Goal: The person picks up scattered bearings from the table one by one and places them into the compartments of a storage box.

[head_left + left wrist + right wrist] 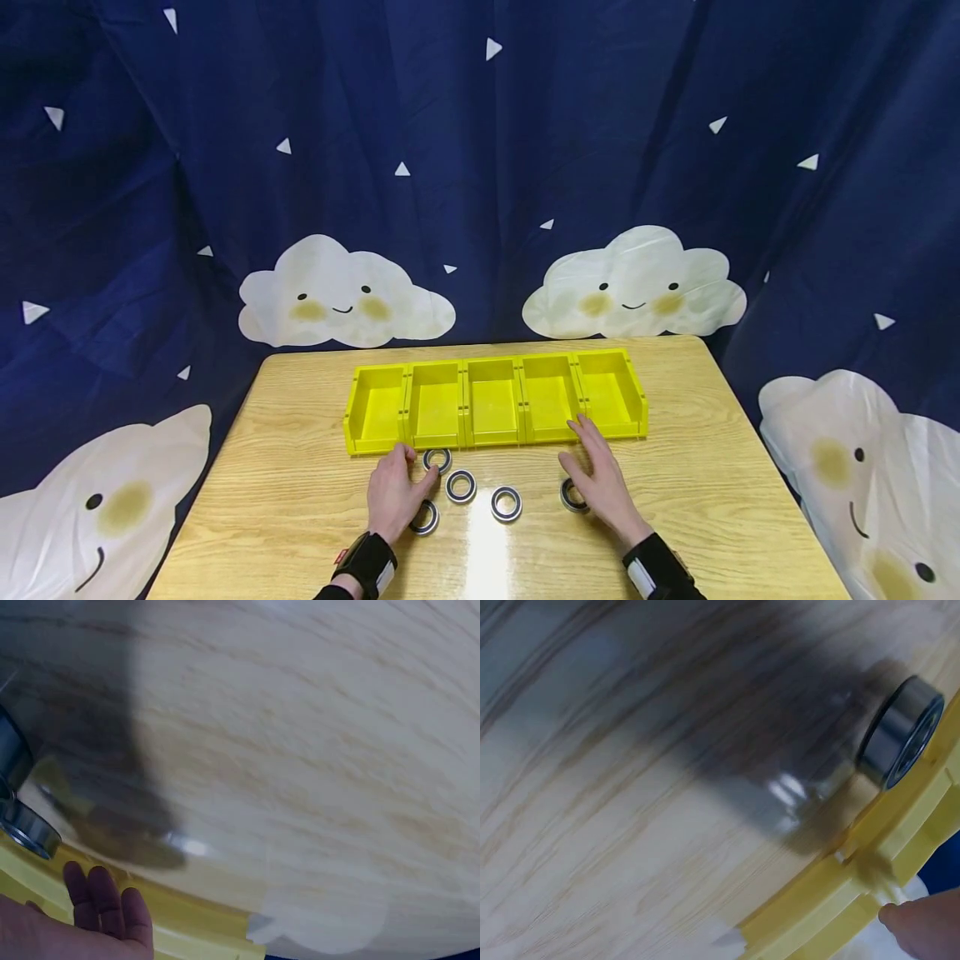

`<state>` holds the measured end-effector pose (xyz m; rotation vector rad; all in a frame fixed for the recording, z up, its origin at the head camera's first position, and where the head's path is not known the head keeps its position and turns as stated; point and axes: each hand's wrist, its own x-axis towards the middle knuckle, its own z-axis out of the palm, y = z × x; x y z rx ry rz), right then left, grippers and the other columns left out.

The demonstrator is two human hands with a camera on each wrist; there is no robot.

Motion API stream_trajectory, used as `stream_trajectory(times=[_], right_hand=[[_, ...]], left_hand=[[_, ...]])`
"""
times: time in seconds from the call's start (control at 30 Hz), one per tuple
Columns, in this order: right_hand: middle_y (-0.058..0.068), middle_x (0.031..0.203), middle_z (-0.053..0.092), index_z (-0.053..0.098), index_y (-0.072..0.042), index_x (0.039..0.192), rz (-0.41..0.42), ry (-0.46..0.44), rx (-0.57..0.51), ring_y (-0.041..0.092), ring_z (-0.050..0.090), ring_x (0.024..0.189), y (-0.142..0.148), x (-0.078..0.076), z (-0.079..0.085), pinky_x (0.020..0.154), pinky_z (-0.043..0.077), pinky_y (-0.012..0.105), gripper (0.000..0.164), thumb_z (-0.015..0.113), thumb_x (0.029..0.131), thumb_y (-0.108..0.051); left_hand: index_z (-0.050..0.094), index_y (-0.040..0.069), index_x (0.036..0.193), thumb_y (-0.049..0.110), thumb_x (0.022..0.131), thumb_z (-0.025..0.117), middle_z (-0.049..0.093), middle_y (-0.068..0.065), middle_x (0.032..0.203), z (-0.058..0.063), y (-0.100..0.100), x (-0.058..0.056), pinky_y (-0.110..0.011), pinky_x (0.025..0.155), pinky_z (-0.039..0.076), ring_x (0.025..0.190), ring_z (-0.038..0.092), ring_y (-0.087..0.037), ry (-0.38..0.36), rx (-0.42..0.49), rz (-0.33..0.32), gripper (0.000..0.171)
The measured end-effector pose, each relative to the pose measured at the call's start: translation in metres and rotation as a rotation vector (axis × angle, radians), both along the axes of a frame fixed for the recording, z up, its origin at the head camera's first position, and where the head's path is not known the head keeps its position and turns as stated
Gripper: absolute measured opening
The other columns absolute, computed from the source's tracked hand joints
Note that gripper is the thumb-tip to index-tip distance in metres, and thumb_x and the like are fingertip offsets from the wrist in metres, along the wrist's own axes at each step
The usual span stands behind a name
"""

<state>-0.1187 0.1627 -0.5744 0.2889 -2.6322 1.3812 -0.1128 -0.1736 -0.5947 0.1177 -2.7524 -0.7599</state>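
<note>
Several dark-sealed ball bearings with metal rims lie on the wooden table. My left hand (393, 496) is beside the bearings at the left, its thumb over the gap between the far bearing (437, 451) and the near bearing (427, 528). Nothing shows in its grasp, and the left wrist view has its fingers (105, 904) loosely bent near a bearing (31, 829). My right hand (602, 483) reaches over the table with fingers extended, partly covering another bearing (567, 498). In the right wrist view that bearing (901, 733) stands apart from the visible fingertip (911, 919).
A row of joined yellow bins (495, 437) stands across the back of the table (285, 500). Between the hands lie two more bearings, one at centre (496, 510) and one farther left (451, 493). A dark blue curtain (480, 208) with clouds hangs behind.
</note>
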Motion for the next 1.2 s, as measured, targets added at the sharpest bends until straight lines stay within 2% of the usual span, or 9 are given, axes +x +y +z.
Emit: stream_trajectory(times=[0.27,0.63,0.9,1.2], right_hand=[[0.015,0.156,0.031,0.045,-0.011,0.143,0.045,-0.008,-0.020,0.038,0.026,0.145,-0.017,0.009,0.002,0.111,0.026,0.063,0.054,0.061,0.094,-0.028],[0.014,0.155,0.035,0.050,-0.009,0.140,0.088,0.016,-0.003,0.036,0.030,0.144,-0.035,0.017,0.000,0.112,0.028,0.060,0.052,0.063,0.093,-0.026],[0.012,0.156,0.033,0.050,-0.009,0.140,0.095,0.010,0.000,0.036,0.031,0.143,-0.044,0.019,-0.003,0.111,0.027,0.063,0.053,0.062,0.093,-0.029],[0.012,0.155,0.035,0.051,-0.013,0.139,0.112,0.050,0.028,0.038,0.033,0.142,-0.048,0.019,-0.005,0.109,0.031,0.063,0.049,0.061,0.094,-0.028]], left_hand=[[0.056,0.014,0.082,0.044,0.071,0.081,0.056,-0.001,0.071,-0.006,0.009,0.000,-0.035,0.059,0.041,0.069,0.057,-0.024,0.010,-0.047,0.017,0.041],[0.057,0.016,0.077,0.042,0.067,0.084,0.058,0.000,0.071,-0.010,0.017,-0.002,-0.035,0.061,0.040,0.072,0.057,-0.023,0.027,-0.014,0.044,0.039],[0.057,0.016,0.076,0.038,0.065,0.087,0.055,0.003,0.064,-0.011,0.018,-0.002,-0.032,0.060,0.039,0.068,0.056,-0.020,0.053,0.006,0.038,0.039],[0.057,0.016,0.078,0.037,0.061,0.089,0.051,0.002,0.063,-0.012,0.016,-0.006,-0.033,0.058,0.039,0.066,0.055,-0.022,0.120,-0.050,0.004,0.042]])
